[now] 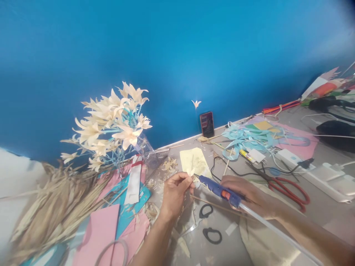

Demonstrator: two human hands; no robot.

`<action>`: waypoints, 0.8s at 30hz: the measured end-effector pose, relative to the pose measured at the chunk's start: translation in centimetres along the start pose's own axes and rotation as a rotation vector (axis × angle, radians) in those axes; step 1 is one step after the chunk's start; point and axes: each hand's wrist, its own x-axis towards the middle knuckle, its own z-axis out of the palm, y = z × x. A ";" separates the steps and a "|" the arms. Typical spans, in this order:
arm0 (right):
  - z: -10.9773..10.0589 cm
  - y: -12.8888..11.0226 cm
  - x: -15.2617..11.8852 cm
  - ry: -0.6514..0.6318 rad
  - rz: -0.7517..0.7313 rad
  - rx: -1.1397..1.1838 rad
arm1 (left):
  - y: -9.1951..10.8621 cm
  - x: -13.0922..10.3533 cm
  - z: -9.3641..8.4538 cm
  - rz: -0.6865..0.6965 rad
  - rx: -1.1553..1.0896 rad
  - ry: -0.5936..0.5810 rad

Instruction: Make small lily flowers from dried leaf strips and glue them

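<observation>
My left hand is closed, thumb and fingertips pinching a small pale petal-like piece, partly hidden by the fingers. Wrapped round a blue hot glue gun is my right hand. The nozzle points left, close to the pinched fingertips; whether it touches the piece I cannot tell. A long clear glue stick sticks out of the gun's back end. Behind the fingers lies a pale yellow paper square. Below the hands are scissors with black handles.
At left, cream artificial flowers stand in a clear container, near dried husks and pink sheets. A phone leans on the wall by a single flower. Right are ribbons, red-handled scissors and a power strip.
</observation>
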 end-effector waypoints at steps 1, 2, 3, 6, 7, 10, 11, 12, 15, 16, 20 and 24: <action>0.0 0.0 0.0 0.000 -0.002 0.000 | 0.0 0.0 0.0 0.001 -0.001 -0.001; 0.1 0.0 0.0 -0.001 -0.001 -0.003 | 0.1 0.0 0.0 0.002 -0.002 -0.001; 0.1 0.0 0.0 0.000 0.002 -0.006 | 0.1 -0.1 0.0 0.002 -0.001 -0.003; 0.2 0.1 0.1 -0.003 0.008 -0.004 | 0.2 -0.2 0.0 0.006 0.005 -0.003; 0.2 0.1 0.1 -0.006 0.004 0.002 | 0.2 -0.2 0.0 0.007 0.006 -0.002; 0.2 0.2 0.1 -0.021 -0.003 0.012 | 0.2 -0.3 0.0 0.001 0.001 0.003; 0.2 0.2 0.1 -0.024 0.004 0.006 | 0.1 -0.3 0.0 -0.001 -0.002 0.005; 0.1 0.2 0.1 -0.027 0.016 -0.004 | 0.1 -0.2 0.0 -0.004 -0.005 0.008; 0.0 0.2 0.2 -0.030 0.039 -0.023 | 0.0 -0.2 -0.2 -0.007 -0.004 0.016; 0.0 0.2 0.2 -0.032 0.039 -0.021 | 0.0 -0.2 -0.2 -0.006 -0.001 0.017; 0.1 0.0 0.2 -0.023 0.022 -0.010 | 0.0 -0.3 -0.2 -0.009 0.002 0.030; 0.3 0.1 0.0 0.013 0.048 -0.076 | -0.2 -0.3 -0.4 -0.005 -0.002 0.035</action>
